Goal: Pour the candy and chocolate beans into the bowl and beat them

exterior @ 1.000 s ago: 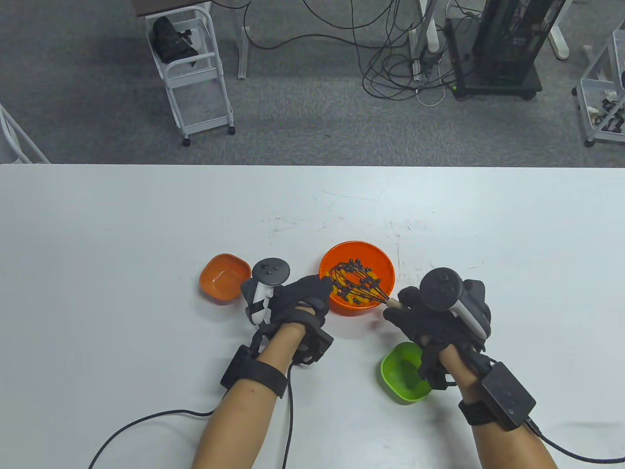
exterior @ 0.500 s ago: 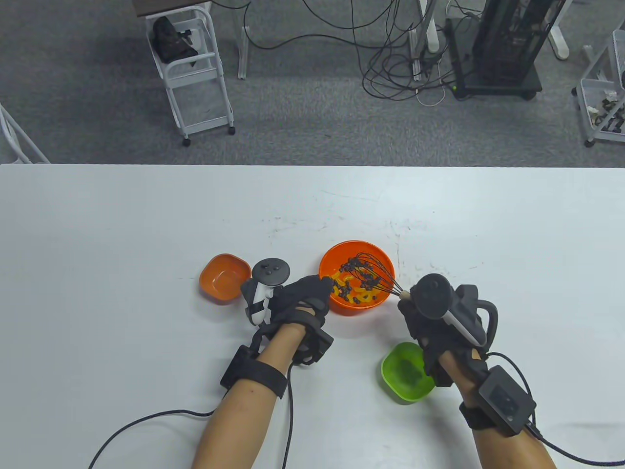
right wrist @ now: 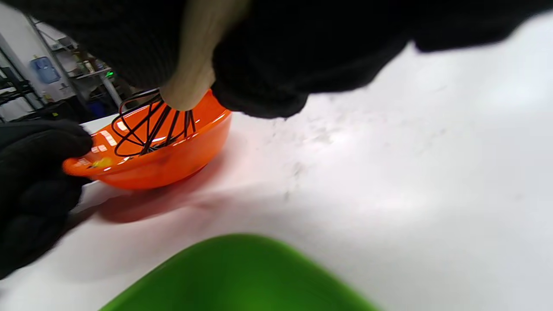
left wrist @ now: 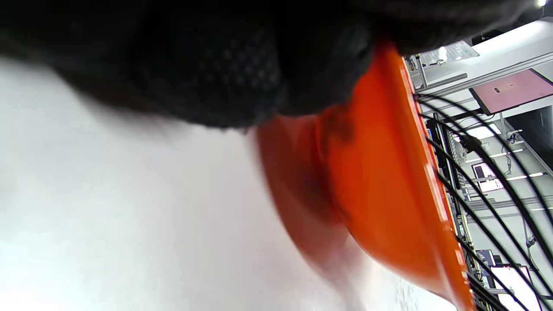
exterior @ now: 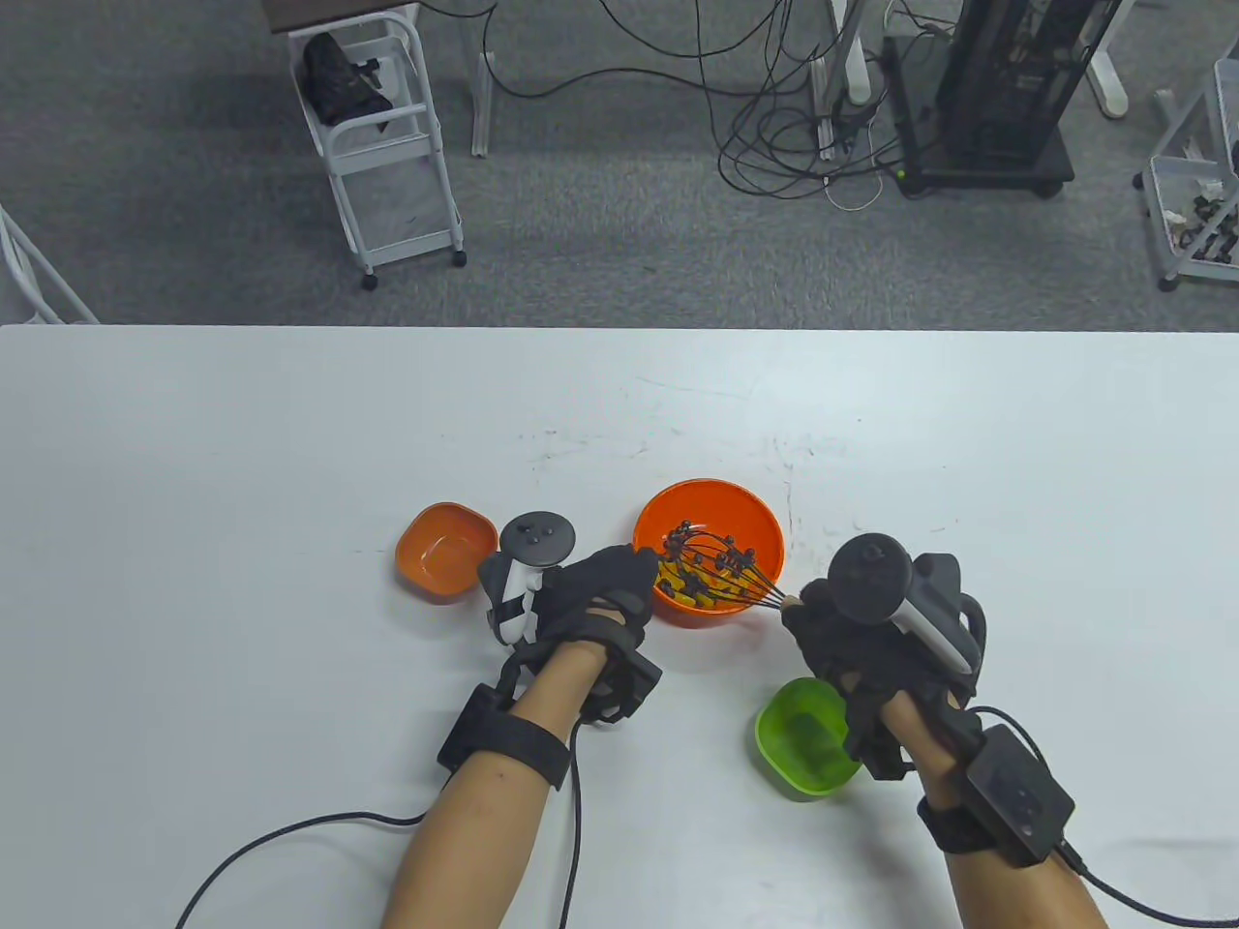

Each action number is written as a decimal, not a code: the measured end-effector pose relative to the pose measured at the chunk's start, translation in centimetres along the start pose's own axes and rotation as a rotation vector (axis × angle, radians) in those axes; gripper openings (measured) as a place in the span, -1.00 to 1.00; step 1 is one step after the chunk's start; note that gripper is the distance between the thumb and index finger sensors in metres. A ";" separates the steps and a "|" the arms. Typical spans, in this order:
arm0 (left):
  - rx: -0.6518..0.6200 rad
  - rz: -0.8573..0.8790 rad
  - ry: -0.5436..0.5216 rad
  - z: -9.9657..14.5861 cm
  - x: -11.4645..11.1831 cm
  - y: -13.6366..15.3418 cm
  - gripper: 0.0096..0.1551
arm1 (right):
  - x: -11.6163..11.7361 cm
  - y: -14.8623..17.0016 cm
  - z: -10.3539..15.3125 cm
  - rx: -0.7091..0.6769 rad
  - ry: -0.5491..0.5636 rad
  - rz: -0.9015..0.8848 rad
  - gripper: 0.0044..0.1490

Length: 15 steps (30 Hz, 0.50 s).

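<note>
L hand: my left hand is at the near-left rim of the big orange bowl, fingers curled onto its edge, gripping it; in the left wrist view the glove sits right on the orange wall.
R hand: my right hand is wrapped round the whisk handle; fingers curled tight on the pale wooden grip, which pokes out toward the bowl in the right wrist view.
Whisk: black wire head is inside the bowl, tilted, handle leaning out over the near-right rim toward my R hand.
Bowl contents: yellow candy and dark chocolate beans lie mixed in the bottom, partly hidden by the wires; dark bits also sit among the wire loops.
Bowl pos: standing upright on the white table, about mid-table, between my two hands.
Small orange dish: left of the bowl, just beyond my L hand's tracker, apart from the bowl.
Green dish: near side, right of centre, partly under my R wrist; well clear of the big bowl. Can't make out anything inside either dish.
Bkgd: white cart and cables on the grey floor past the table's far edge.
</note>
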<state>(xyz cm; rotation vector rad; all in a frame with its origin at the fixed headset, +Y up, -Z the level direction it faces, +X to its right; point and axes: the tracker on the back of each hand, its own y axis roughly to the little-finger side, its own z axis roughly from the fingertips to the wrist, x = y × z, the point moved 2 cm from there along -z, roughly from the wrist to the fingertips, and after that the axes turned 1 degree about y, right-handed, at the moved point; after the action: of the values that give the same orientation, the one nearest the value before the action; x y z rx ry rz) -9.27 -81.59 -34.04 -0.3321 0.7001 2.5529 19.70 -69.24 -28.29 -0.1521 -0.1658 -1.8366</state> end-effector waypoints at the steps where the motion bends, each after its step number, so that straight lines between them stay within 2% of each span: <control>1: 0.000 0.000 -0.001 0.0 0.0 0.0 -0.48 | -0.1 0.1 0.0 0.009 0.018 0.002 -0.26; 5: -0.006 0.004 0.014 0.0 -0.1 0.0 -0.48 | 0.1 0.0 -0.3 0.020 0.112 0.036 -0.26; 10: -0.001 -0.001 0.003 0.0 0.0 0.0 -0.48 | 2.1 0.2 -1.4 -0.017 0.064 -0.133 -0.26; 12: 0.001 0.005 0.003 0.0 0.0 0.1 -0.48 | 2.1 0.1 -1.2 -0.023 0.102 -0.121 -0.27; 15: 0.001 0.006 0.001 0.0 -0.1 0.1 -0.48 | 1.2 0.0 -0.7 -0.020 0.091 -0.114 -0.29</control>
<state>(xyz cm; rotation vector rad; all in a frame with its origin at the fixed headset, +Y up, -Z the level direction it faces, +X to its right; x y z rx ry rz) -9.25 -81.68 -34.03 -0.3317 0.7040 2.5579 19.36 -70.56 -28.78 -0.0741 -0.0939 -1.9547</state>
